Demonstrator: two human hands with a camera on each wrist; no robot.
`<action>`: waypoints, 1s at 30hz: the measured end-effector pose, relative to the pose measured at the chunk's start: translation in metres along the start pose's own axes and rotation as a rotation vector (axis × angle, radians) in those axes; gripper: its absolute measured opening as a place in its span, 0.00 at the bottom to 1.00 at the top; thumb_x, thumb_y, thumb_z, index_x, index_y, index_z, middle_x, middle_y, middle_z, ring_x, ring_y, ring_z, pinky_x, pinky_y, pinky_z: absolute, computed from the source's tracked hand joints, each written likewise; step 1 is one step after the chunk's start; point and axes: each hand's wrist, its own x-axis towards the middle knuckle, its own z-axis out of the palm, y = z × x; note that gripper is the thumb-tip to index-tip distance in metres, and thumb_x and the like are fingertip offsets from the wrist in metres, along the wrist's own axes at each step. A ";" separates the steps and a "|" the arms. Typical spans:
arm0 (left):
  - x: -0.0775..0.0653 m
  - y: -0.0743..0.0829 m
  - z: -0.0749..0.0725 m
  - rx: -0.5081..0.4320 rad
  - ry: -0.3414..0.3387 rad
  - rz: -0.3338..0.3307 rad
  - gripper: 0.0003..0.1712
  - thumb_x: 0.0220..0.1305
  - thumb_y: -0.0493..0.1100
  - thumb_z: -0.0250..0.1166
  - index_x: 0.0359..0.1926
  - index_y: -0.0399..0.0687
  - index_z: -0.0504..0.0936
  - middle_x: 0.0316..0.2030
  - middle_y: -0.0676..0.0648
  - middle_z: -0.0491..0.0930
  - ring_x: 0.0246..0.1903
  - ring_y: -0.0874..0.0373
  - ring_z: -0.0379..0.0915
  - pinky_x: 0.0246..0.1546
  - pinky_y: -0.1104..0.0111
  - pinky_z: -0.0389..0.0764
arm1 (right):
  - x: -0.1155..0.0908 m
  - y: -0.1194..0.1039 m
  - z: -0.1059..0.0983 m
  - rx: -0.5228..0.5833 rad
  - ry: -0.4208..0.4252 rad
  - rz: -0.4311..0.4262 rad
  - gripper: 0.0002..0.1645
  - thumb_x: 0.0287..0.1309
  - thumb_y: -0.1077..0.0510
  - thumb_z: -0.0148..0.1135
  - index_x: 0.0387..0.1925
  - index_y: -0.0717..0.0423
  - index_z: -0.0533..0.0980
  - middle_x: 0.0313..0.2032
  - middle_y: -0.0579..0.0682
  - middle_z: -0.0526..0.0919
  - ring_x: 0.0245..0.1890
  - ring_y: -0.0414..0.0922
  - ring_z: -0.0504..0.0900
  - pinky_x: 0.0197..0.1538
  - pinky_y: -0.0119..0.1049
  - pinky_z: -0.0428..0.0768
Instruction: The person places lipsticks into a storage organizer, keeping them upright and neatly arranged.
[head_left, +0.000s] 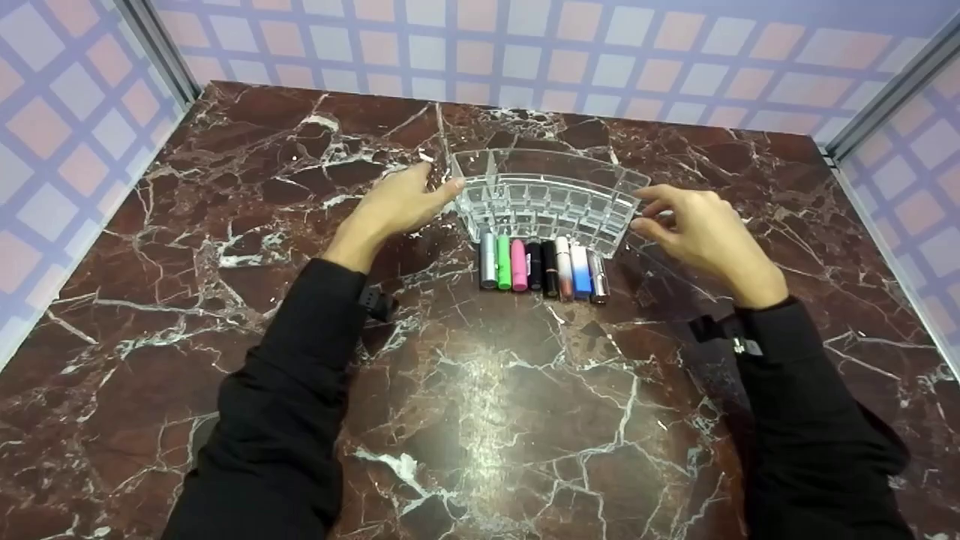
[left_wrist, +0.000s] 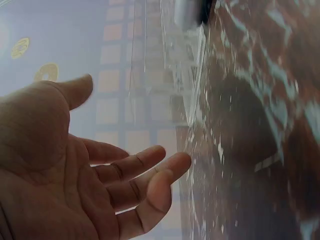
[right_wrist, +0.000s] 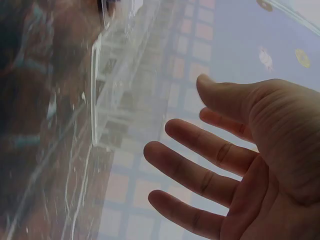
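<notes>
A clear plastic fan-shaped organizer with many small compartments stands on the table. Along its front edge lies a row of several lipstick-like tubes: silver, a green tube, a pink tube, black, white-and-brown, a blue-and-white tube, and silver. My left hand is at the organizer's left end, fingers spread and thumb beside its corner. At the right end is my right hand, its fingertips close to the side wall. Both wrist views show loosely bent fingers and bare palms, with the organizer beyond the right fingers.
The table has a dark red-brown marbled top with white veins and a glossy reflection near the front. Checkered pastel panels rise at the back and both sides, with grey metal posts in the rear corners.
</notes>
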 end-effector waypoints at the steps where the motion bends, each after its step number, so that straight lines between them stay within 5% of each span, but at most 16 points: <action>1: 0.002 0.001 0.002 0.010 0.005 0.000 0.49 0.76 0.71 0.46 0.77 0.34 0.58 0.73 0.32 0.64 0.68 0.41 0.66 0.71 0.48 0.63 | 0.002 -0.001 0.002 0.001 0.001 -0.009 0.26 0.69 0.55 0.68 0.63 0.62 0.76 0.48 0.63 0.87 0.42 0.60 0.88 0.48 0.58 0.83; 3: 0.004 0.004 0.006 0.045 0.015 0.002 0.42 0.79 0.68 0.44 0.68 0.34 0.69 0.59 0.34 0.76 0.50 0.47 0.76 0.63 0.51 0.73 | 0.005 -0.002 0.006 0.006 0.009 -0.012 0.23 0.68 0.57 0.69 0.60 0.62 0.77 0.47 0.62 0.88 0.41 0.59 0.88 0.47 0.57 0.84; 5: 0.007 0.006 0.010 0.069 0.010 -0.005 0.36 0.80 0.66 0.42 0.56 0.36 0.75 0.44 0.40 0.77 0.35 0.53 0.71 0.51 0.54 0.77 | 0.007 -0.003 0.009 0.000 0.021 -0.011 0.21 0.67 0.58 0.69 0.58 0.62 0.79 0.45 0.62 0.88 0.40 0.58 0.88 0.46 0.57 0.84; 11: 0.012 0.014 0.019 0.101 -0.039 -0.024 0.29 0.82 0.63 0.37 0.38 0.48 0.73 0.31 0.47 0.75 0.26 0.56 0.70 0.42 0.58 0.76 | 0.011 -0.004 0.017 -0.036 0.041 -0.002 0.13 0.68 0.59 0.67 0.50 0.63 0.84 0.36 0.59 0.89 0.29 0.53 0.85 0.38 0.54 0.84; 14: 0.013 0.018 0.023 0.114 -0.045 -0.023 0.28 0.83 0.62 0.36 0.34 0.51 0.69 0.36 0.45 0.77 0.26 0.56 0.67 0.39 0.60 0.74 | 0.012 -0.003 0.019 -0.050 0.037 0.011 0.10 0.69 0.60 0.67 0.47 0.61 0.86 0.34 0.57 0.88 0.28 0.52 0.83 0.37 0.53 0.82; 20: 0.017 0.022 0.029 0.140 -0.033 -0.017 0.29 0.84 0.60 0.35 0.38 0.49 0.75 0.66 0.41 0.75 0.38 0.52 0.72 0.55 0.53 0.76 | 0.014 0.001 0.024 -0.046 0.049 0.023 0.08 0.68 0.61 0.67 0.45 0.60 0.87 0.37 0.57 0.89 0.32 0.54 0.85 0.41 0.55 0.80; 24: 0.020 0.022 0.034 0.146 -0.033 -0.013 0.29 0.84 0.60 0.34 0.33 0.50 0.71 0.61 0.41 0.79 0.35 0.52 0.70 0.52 0.54 0.77 | 0.015 0.004 0.027 -0.033 0.067 0.007 0.09 0.68 0.63 0.66 0.46 0.60 0.87 0.40 0.58 0.89 0.32 0.54 0.85 0.42 0.55 0.79; 27: 0.022 0.021 0.036 0.166 -0.016 -0.020 0.29 0.84 0.59 0.33 0.35 0.50 0.72 0.57 0.39 0.80 0.43 0.48 0.75 0.54 0.51 0.77 | 0.015 0.005 0.029 -0.022 0.068 0.002 0.09 0.68 0.64 0.65 0.46 0.60 0.87 0.41 0.58 0.89 0.33 0.54 0.85 0.43 0.54 0.79; 30: 0.023 0.020 0.038 0.195 0.002 -0.016 0.29 0.84 0.58 0.32 0.36 0.50 0.73 0.63 0.40 0.77 0.55 0.44 0.76 0.58 0.50 0.75 | 0.015 0.005 0.030 -0.018 0.068 -0.002 0.09 0.69 0.64 0.65 0.46 0.60 0.87 0.41 0.58 0.89 0.34 0.54 0.86 0.43 0.53 0.80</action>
